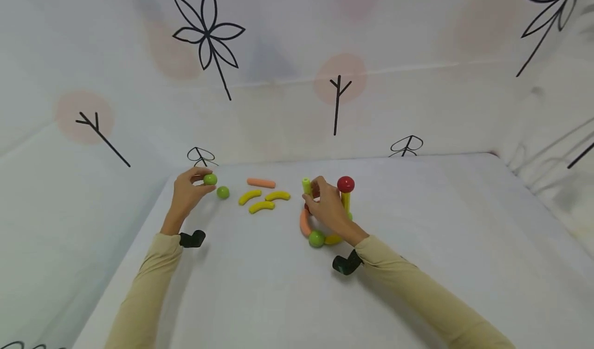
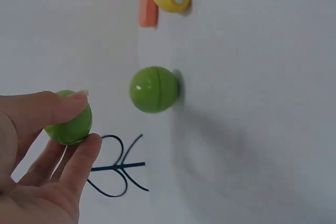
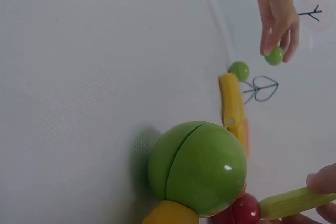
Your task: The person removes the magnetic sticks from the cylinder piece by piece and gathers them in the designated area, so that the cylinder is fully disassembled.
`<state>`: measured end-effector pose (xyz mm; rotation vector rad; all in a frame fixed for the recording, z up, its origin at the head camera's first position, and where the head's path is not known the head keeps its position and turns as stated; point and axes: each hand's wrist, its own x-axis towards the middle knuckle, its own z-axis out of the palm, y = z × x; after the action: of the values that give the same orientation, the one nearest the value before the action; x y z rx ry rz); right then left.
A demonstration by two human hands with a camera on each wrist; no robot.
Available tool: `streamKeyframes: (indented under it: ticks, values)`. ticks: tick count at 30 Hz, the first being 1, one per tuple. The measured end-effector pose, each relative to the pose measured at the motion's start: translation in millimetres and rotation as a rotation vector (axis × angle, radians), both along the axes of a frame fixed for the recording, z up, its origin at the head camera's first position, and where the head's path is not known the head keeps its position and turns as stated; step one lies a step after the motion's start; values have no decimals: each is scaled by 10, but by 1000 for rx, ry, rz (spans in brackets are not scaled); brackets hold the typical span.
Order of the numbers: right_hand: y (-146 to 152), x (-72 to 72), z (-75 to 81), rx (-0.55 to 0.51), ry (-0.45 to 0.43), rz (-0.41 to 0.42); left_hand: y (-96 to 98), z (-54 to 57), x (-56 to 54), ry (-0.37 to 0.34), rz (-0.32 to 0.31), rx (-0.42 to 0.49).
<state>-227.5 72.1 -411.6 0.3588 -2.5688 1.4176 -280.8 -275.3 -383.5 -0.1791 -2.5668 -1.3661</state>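
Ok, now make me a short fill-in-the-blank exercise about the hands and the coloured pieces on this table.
1. The right hand grips a light green stick, while a green ball is pinched by the ____ one.
2. The ball on top of the upright yellow stick is coloured ____.
3. Lying loose near the straight orange stick are ____ curved yellow pieces.

Missing words: left; red; three.
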Motion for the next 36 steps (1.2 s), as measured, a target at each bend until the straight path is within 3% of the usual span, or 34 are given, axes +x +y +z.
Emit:
streamKeyframes:
  ticks: [8, 16, 26, 30, 36]
  values:
    - [-18, 37, -46, -3, -25, 0, -234, -323, -121, -122, 102, -53]
    - [-49, 80, -84, 24, -62, -26, -280, -460, -136, -209, 151, -89]
    - [-71, 133, -113, 41, -91, -35, -212, -337, -133, -240, 161, -169]
    - [-71, 148, -119, 73, -100, -48, -138, -240, -100, -177, 138, -220]
    - [-86, 153, -117, 127, -119, -65, 82, -41, -16, -99, 67, -226]
